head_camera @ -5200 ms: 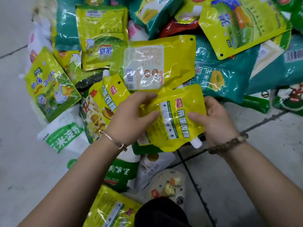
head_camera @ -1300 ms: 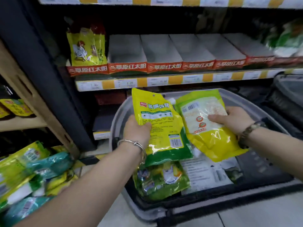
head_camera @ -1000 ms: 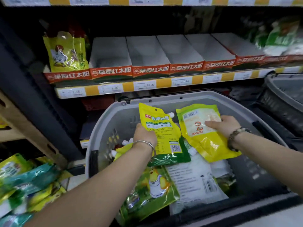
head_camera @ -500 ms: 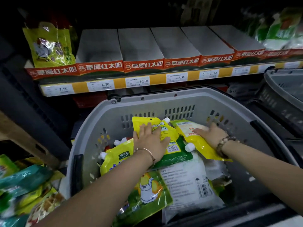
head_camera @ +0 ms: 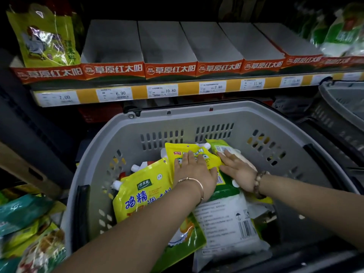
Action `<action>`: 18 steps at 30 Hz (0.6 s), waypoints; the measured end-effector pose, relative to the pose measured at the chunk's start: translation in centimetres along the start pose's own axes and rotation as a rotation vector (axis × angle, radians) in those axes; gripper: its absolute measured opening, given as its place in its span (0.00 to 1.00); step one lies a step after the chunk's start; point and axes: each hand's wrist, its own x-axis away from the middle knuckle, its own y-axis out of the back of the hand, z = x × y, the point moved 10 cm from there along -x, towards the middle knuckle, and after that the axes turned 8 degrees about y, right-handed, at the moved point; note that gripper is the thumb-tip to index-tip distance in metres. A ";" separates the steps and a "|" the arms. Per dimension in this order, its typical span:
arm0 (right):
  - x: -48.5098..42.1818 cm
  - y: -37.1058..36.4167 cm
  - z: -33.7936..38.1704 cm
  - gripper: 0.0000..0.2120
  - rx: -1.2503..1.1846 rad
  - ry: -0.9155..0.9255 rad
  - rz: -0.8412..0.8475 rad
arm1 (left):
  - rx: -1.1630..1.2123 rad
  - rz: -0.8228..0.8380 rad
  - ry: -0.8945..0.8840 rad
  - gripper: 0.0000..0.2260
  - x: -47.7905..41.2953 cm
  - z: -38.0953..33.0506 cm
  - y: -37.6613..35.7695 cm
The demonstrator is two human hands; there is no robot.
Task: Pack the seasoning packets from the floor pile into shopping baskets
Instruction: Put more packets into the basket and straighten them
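Note:
A grey shopping basket (head_camera: 197, 123) stands on the floor below the shelf, holding several packets. My left hand (head_camera: 194, 170) lies flat with straight fingers on a yellow spouted seasoning packet (head_camera: 184, 152) against the far wall. Beside it, my right hand (head_camera: 237, 171) presses flat on a second yellow packet (head_camera: 221, 146) shown label side up. A larger yellow packet with blue writing (head_camera: 141, 196) leans at the left, and a white bag with a barcode (head_camera: 228, 219) lies near the front. The floor pile (head_camera: 25, 225) of green and yellow packets shows at the lower left.
A shelf (head_camera: 177, 91) with price tags runs above the basket, carrying several grey display boxes (head_camera: 167, 46) with red fronts. A yellow chicken-print bag (head_camera: 45, 34) stands at its left end. A second grey basket (head_camera: 342, 101) sits at the right edge.
Both hands carried two yellow packets from the pile to the basket, lowered them against its far wall, and now lie flat on them; in the last half second they pushed slightly further in.

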 end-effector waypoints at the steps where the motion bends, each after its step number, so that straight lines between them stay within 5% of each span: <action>1: -0.3 0.0 -0.1 0.42 -0.014 -0.022 0.005 | 0.001 0.017 0.006 0.29 -0.3 0.0 -0.1; 2: -0.4 -0.1 -0.6 0.34 -0.018 -0.054 0.013 | 0.001 0.026 0.009 0.29 -0.5 0.0 -0.2; 18: 3.3 5.4 2.0 0.17 0.014 -0.176 -0.263 | 0.249 -0.008 -0.136 0.20 2.6 1.3 3.8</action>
